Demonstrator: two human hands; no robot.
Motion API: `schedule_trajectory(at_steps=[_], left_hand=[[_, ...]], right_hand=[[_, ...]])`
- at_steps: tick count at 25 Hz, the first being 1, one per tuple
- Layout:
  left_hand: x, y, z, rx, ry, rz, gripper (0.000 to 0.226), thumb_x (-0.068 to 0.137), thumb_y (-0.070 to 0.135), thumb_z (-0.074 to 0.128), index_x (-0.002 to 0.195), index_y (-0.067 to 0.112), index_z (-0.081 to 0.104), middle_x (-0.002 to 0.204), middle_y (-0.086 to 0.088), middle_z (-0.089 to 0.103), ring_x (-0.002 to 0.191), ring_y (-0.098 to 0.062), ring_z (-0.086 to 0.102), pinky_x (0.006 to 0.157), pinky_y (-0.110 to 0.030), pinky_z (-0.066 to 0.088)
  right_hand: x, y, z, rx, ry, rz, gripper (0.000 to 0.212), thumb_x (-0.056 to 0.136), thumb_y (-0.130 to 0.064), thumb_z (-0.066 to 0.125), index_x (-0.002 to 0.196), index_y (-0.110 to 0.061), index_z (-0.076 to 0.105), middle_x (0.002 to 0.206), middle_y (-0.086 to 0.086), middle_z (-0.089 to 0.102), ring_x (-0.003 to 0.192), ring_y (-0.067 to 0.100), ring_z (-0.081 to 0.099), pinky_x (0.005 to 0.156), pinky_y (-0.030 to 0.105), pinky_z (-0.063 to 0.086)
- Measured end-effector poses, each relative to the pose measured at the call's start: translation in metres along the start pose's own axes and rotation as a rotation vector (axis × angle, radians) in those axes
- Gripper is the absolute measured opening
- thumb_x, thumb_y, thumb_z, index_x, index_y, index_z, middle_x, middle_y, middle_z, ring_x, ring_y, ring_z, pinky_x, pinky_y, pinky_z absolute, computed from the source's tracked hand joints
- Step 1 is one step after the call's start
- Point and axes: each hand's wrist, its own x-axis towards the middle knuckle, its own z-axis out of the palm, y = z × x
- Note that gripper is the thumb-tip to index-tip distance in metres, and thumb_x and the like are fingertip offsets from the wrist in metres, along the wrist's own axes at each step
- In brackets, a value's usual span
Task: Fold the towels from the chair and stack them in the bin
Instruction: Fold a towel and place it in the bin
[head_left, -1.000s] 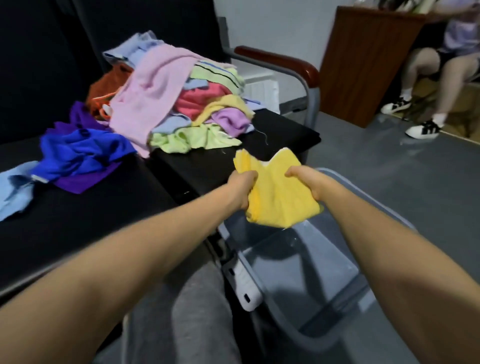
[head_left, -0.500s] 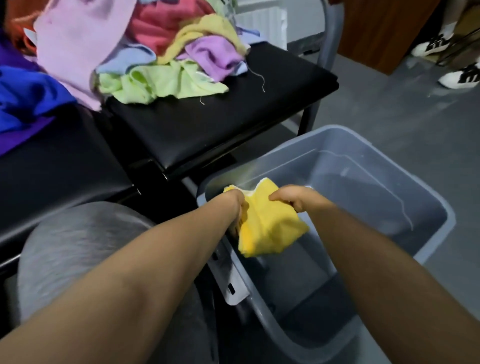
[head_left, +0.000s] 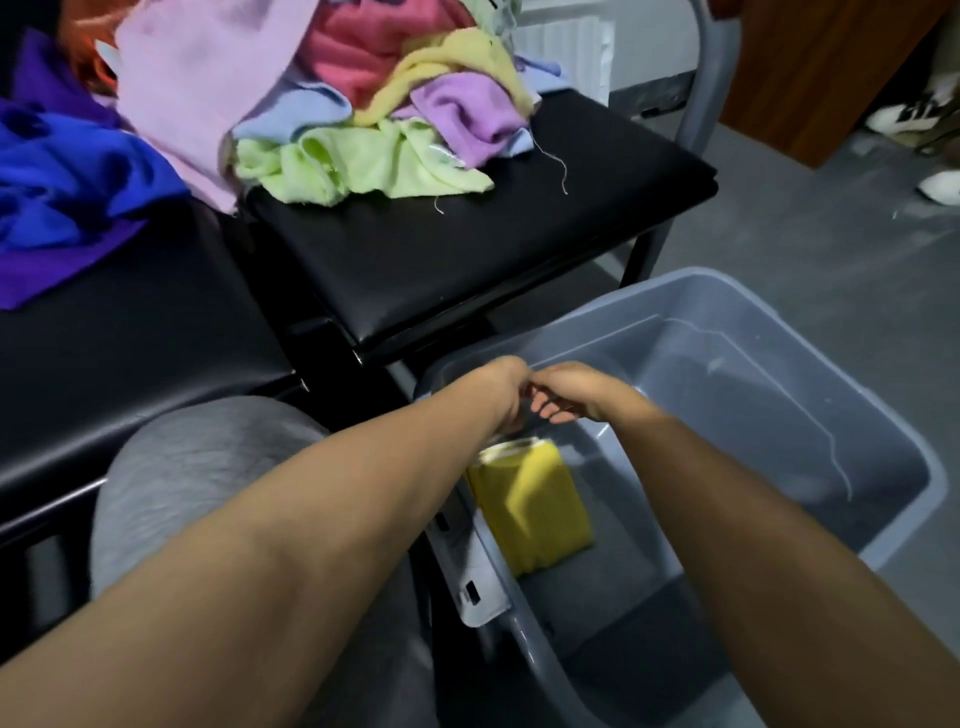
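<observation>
A folded yellow towel (head_left: 530, 506) lies inside the grey plastic bin (head_left: 883, 519), against its near left wall. My left hand (head_left: 501, 397) and my right hand (head_left: 569, 397) hover close together just above the towel's upper edge, fingers loosely curled downward, holding nothing. A heap of unfolded towels (head_left: 332, 104) in pink, green, lilac, yellow and red covers the black chair seat (head_left: 467, 260). Blue and purple towels (head_left: 67, 176) lie on the seat to the left.
The bin stands on the grey floor right of the chair, its right half bare. A grey chair leg (head_left: 701, 104) rises behind it. My grey-clad knee (head_left: 208, 478) is at the lower left. A person's shoes (head_left: 914, 114) and a wooden cabinet (head_left: 810, 67) are at the far right.
Both hands lowered the yellow towel from in front of the chair into the bin and let go of it; it now lies against the bin's near left wall. My view tilted downward.
</observation>
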Motion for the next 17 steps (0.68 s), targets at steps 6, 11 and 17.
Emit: schedule_trajectory(at_steps=[6,11,17], left_hand=[[-0.059,0.028,-0.008,0.099,-0.131,0.185,0.025,0.093,0.006,0.033,0.073,0.002,0.047,0.064,-0.014,0.053,0.048,-0.025,0.054,0.028,-0.027,0.044],[-0.126,0.058,-0.035,0.288,-0.179,0.314,0.036,0.096,0.004,0.026,0.070,-0.006,0.050,0.044,-0.017,0.057,0.033,-0.023,0.058,0.038,-0.028,0.050],[-0.201,0.087,-0.149,0.351,0.084,0.577,0.032,0.096,0.010,0.030,0.068,0.006,0.045,0.058,-0.010,0.056,0.056,-0.018,0.054,0.054,-0.025,0.048]], right_hand=[[-0.058,-0.066,-0.002,-0.004,0.137,-0.229,0.032,0.094,-0.006,0.040,0.062,-0.012,0.046,0.029,-0.005,0.047,0.046,0.012,0.047,0.043,0.017,0.038],[-0.114,-0.120,-0.007,-0.034,0.187,-0.268,0.039,0.092,-0.014,0.039,0.053,-0.015,0.037,0.042,0.000,0.040,0.045,0.012,0.035,0.044,0.022,0.025],[-0.137,-0.228,0.068,0.162,0.242,-0.654,0.035,0.090,-0.012,0.045,0.056,-0.015,0.044,0.051,0.004,0.047,0.039,0.014,0.044,0.044,0.020,0.029]])
